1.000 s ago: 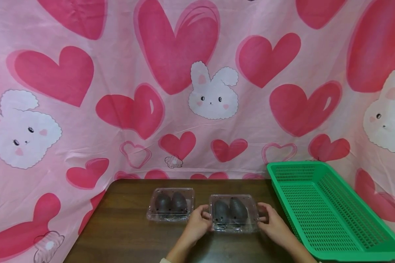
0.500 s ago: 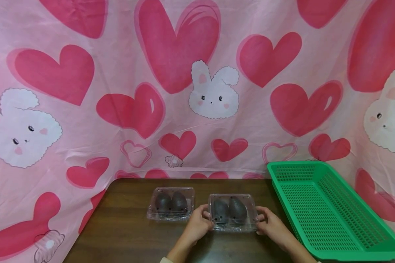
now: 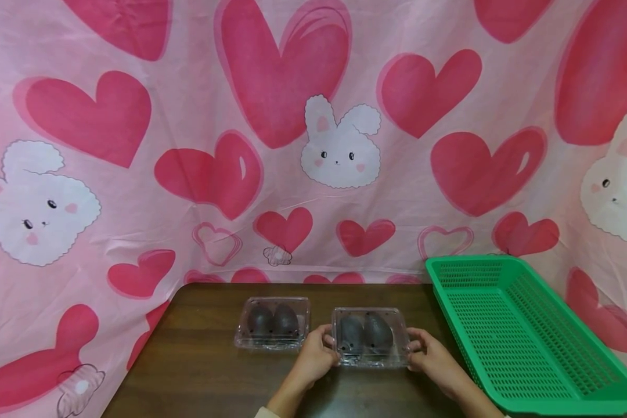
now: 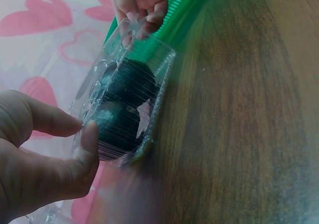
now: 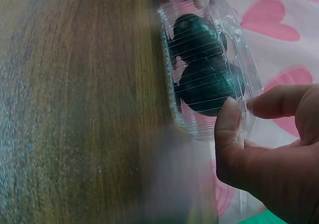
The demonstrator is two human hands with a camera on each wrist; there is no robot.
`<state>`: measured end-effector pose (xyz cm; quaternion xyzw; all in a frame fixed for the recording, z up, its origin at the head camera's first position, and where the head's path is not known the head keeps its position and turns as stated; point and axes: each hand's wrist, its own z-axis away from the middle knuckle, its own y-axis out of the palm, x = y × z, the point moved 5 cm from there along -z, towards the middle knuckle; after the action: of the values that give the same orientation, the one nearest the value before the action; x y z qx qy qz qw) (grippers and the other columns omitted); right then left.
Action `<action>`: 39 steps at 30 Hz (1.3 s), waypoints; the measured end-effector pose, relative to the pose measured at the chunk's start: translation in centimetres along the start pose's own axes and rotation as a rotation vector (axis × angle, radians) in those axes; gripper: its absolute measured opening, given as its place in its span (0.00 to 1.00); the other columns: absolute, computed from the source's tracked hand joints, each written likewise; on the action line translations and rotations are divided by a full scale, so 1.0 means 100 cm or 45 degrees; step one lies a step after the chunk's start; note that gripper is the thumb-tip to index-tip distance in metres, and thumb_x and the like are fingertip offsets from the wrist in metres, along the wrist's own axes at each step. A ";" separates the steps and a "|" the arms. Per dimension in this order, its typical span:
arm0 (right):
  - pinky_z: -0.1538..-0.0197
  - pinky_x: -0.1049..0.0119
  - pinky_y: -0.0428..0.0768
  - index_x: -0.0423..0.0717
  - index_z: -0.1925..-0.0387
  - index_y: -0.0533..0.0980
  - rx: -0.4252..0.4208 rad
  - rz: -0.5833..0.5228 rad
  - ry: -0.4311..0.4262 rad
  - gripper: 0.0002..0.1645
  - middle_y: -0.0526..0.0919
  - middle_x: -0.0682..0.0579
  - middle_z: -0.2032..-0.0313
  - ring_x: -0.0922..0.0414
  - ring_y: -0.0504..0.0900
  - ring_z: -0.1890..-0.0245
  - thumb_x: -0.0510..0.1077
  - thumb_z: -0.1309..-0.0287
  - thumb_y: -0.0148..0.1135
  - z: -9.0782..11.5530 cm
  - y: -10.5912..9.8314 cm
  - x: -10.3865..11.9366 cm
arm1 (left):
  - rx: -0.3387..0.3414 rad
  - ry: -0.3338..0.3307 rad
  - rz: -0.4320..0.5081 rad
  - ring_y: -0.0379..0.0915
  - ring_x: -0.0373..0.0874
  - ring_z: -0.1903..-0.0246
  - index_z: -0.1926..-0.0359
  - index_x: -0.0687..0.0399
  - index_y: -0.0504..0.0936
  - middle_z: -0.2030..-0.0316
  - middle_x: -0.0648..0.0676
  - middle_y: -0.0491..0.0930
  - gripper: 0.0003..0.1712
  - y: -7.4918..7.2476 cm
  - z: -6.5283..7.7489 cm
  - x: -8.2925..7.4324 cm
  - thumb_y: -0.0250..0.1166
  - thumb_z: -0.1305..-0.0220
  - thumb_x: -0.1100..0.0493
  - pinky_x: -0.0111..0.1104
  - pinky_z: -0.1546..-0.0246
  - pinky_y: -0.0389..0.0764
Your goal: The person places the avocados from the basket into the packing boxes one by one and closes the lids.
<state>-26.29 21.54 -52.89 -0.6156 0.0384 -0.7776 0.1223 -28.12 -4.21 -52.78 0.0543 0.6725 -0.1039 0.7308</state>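
Two dark avocados [image 3: 378,333] lie inside a clear plastic clamshell box [image 3: 399,355] in front of me. My left hand [image 3: 314,356] pinches the box's left end between thumb and fingers. At the opposite end my right hand [image 3: 435,358] does the same, its thumb and forefinger at the rim in the right wrist view. The lid looks shut over the avocados [image 4: 118,120]. A second clear clamshell box [image 3: 304,325], also with two dark avocados [image 3: 285,320], sits on the table to the left, near my left fingers.
A long green slotted basket [image 3: 507,342] stands at the right, beside my right forearm. The brown wooden table [image 3: 198,360] ends at a pink cloth [image 3: 271,174] with hearts and rabbits, which hangs behind and at both sides.
My right fingers have shifted slightly inward onto the box's right end, and the box has edged a little left and up. The other box and the basket keep their places.
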 end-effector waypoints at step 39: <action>0.64 0.60 0.84 0.33 0.36 0.63 -0.112 0.023 0.050 0.36 0.74 0.38 0.56 0.51 0.78 0.63 0.26 0.50 0.56 -0.015 0.002 0.004 | -0.212 0.186 -0.609 0.72 0.42 0.69 0.41 0.71 0.71 0.64 0.56 0.78 0.36 -0.006 -0.004 -0.011 0.63 0.58 0.75 0.28 0.69 0.75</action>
<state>-27.77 21.15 -52.93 -0.6046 0.0804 -0.7859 0.1012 -28.71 -4.62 -51.68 -0.1593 0.7234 -0.2138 0.6369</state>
